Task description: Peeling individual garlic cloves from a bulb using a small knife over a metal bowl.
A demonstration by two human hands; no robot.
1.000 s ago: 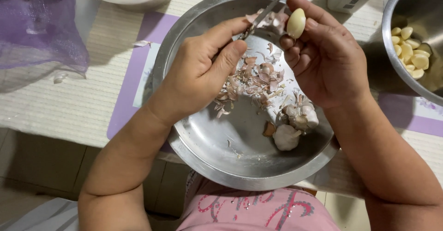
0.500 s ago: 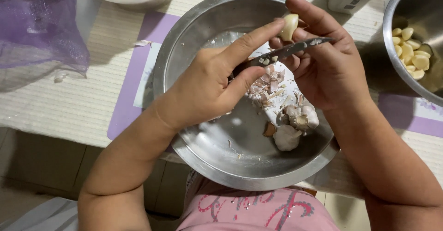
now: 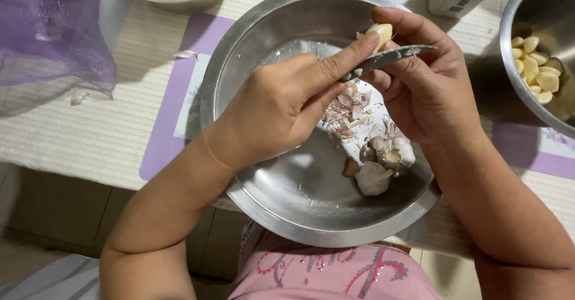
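Garlic clove (image 3: 381,34) sits pinched in the right hand's (image 3: 428,87) grip, above the steel bowl (image 3: 251,48). Left hand (image 3: 281,105) is clenched on a knife (image 3: 389,57), its forefinger along the blade, which touches the clove. Peels (image 3: 350,111) and unpeeled garlic (image 3: 372,178) lie below both grips; peeled cloves (image 3: 536,66) fill a second bowl (image 3: 509,30) right of them.

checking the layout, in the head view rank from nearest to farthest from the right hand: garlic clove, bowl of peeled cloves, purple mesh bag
1. Garlic clove: held at the right hand's fingertips.
2. Bowl of peeled cloves: just to its right, at the frame edge.
3. Purple mesh bag: far left, beyond the left hand.
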